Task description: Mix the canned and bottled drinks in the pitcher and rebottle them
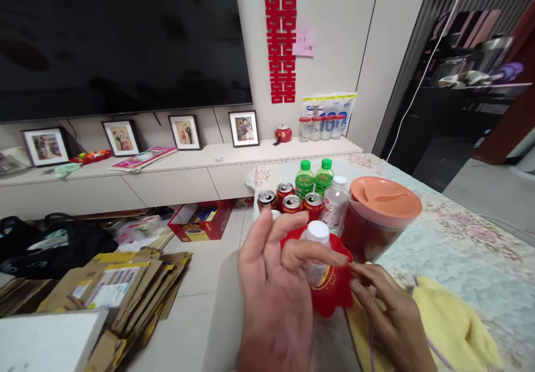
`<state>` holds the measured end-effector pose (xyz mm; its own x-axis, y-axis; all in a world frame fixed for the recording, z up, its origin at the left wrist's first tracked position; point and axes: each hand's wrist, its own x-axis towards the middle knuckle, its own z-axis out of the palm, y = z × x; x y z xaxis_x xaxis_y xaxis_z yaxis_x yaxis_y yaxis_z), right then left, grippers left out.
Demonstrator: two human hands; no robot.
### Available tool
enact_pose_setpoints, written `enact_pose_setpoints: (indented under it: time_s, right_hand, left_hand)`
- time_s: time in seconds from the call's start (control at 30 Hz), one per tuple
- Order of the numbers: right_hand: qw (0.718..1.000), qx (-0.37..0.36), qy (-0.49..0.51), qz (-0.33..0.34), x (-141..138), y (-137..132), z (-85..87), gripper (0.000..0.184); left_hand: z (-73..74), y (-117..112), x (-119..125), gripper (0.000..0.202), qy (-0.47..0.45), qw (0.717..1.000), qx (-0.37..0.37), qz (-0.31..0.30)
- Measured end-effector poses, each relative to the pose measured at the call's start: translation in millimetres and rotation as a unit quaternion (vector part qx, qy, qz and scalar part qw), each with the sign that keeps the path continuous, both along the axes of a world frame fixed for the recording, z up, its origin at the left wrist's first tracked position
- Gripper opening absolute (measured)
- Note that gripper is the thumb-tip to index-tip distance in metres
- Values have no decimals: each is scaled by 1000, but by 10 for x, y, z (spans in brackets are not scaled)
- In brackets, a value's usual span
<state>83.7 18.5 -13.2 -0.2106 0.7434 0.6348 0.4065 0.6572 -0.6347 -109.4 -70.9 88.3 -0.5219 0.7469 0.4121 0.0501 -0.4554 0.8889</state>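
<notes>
My left hand (273,294) is raised in front of me, fingers apart and slightly curled, thumb and forefinger touching the upper edge of a red plastic plate (330,288). My right hand (387,313) pinches the plate's right edge with thumb and fingertips. A clear bottle with a white cap (317,238) stands just behind the plate, partly hidden by my left fingers. Further back stand several red drink cans (291,202), two green-capped bottles (313,178) and another clear bottle (335,200). A jug with an orange lid (382,196) stands right of the plate.
The table wears a floral cloth (460,238); a yellow towel (455,322) lies under my right wrist. Flattened cardboard (121,288) and black bags lie on the floor at left. A low cabinet (167,177) with photo frames runs under the television.
</notes>
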Motion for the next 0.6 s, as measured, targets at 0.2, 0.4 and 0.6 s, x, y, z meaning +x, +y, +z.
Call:
enact_pose_setpoints:
  time_s: [0.2,0.4,0.6]
  right_hand:
    - [999,37,-3,-1,-96,12,212,13]
    - [998,51,-46,-9,-312,146,628,18]
    - [960,116,-235,-101,-696,280,920,38]
  left_hand:
    - [-531,411,-222,45,-11,997,-78,17]
    - [-902,468,-211,90,166,973,-162,8]
    - [-1072,733,151,107,288,939,-147,121]
